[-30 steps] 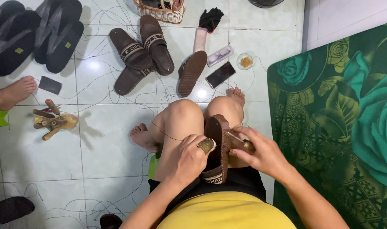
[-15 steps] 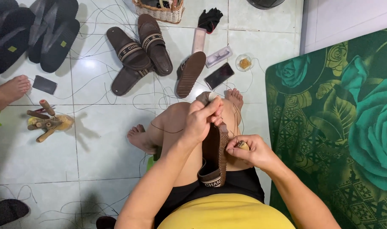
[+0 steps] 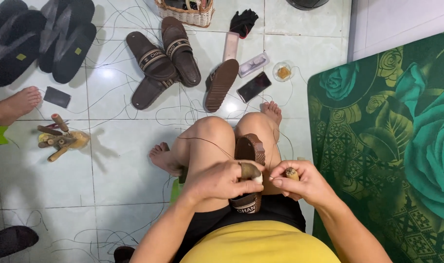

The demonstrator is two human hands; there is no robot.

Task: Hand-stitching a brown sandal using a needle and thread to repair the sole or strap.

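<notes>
- green rose-patterned mat (image 3: 402,146) lies at the right; white tiled floor (image 3: 115,185) is strewn with loose thread.
- brown sandal (image 3: 249,165) stands on edge between the knees, in the lap.
- left hand (image 3: 222,181) is closed against the sandal's strap, a thimble-like cap on the thumb, thread running off to the left.
- right hand (image 3: 300,182) is pinched shut on a small wooden-handled awl (image 3: 291,173) just beside the sole.
- judged step: hand-stitching the strap; the next stitch calls for a steady, exact placing of the point.

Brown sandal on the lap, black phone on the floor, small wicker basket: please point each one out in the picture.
Brown sandal (image 3: 250,148): head view, on its sole edge above the knees.
Black phone (image 3: 254,86): head view, middle of its screen.
Wicker basket (image 3: 184,15): head view, on its front wall.
</notes>
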